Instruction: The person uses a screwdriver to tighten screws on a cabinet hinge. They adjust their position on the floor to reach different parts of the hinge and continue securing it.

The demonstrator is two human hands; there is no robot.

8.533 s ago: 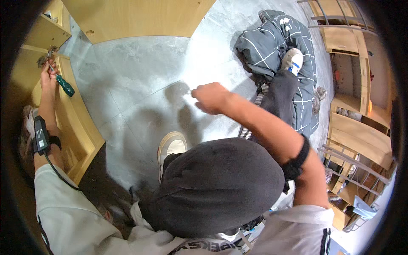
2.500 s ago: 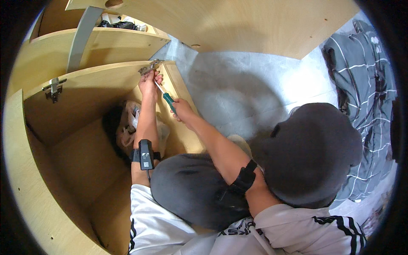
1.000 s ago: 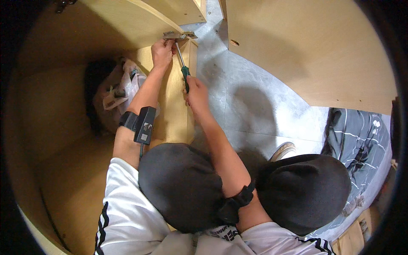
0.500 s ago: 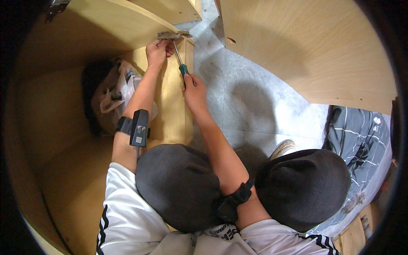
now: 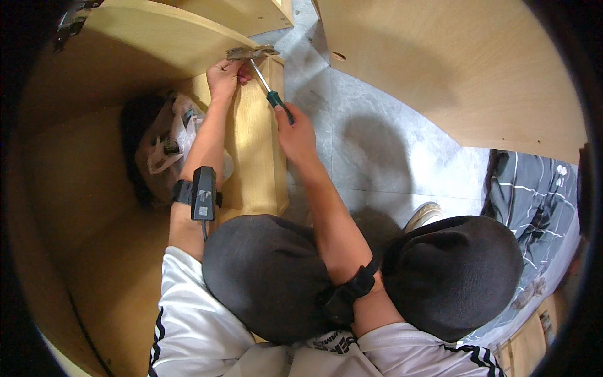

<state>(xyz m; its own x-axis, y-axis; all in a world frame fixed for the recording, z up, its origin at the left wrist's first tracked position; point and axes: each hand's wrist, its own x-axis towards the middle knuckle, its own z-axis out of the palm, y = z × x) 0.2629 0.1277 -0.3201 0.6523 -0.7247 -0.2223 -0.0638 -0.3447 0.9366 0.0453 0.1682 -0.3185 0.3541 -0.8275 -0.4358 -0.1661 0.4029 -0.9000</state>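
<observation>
A metal cabinet hinge [image 5: 250,53] sits on the inner face of the cabinet's side panel [image 5: 169,31], close to its front edge. Just beneath the hinge is my left hand [image 5: 225,80], its fingers curled in at the metal; what they pinch, if anything, is hidden. My right hand [image 5: 297,133] grips a screwdriver [image 5: 274,99] by its dark green and black handle. The screwdriver's shaft slants up and left, its tip at the underside of the hinge.
Inside the cabinet, left of my forearm, lies a plastic bag [image 5: 182,135] with things in it. A wooden door panel [image 5: 452,69] stands at the upper right over grey floor tiles [image 5: 370,151]. Dark checked cloth [image 5: 531,201] lies at the right. Another hinge [image 5: 76,19] shows at the upper left.
My right hand has shifted slightly right and down, and the screwdriver now slants more to the left. My left hand stays at the hinge. The whole view has shifted slightly.
</observation>
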